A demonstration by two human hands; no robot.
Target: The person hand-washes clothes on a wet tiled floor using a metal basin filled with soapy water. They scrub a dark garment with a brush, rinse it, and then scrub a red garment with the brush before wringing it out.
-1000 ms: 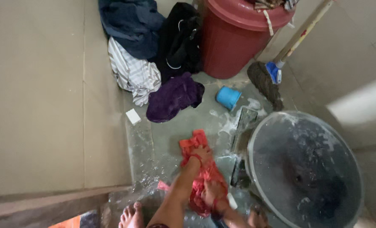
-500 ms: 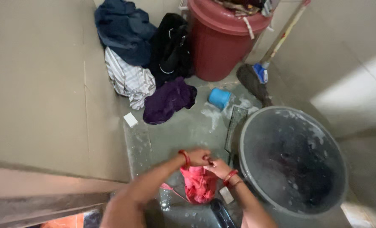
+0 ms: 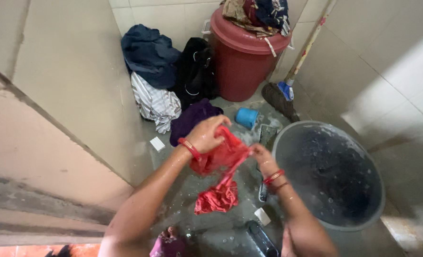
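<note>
At frame centre, a wet red cloth (image 3: pixel 221 164) is gripped by the closed left hand (image 3: pixel 206 134) and right hand (image 3: pixel 262 157), beside a grey tub (image 3: pixel 378 190) at lower right.

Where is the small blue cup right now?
The blue cup lies on the wet floor near the middle of the head view, between the purple cloth and the mop.

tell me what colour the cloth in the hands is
Red cloth, clearest in the head view.
</note>
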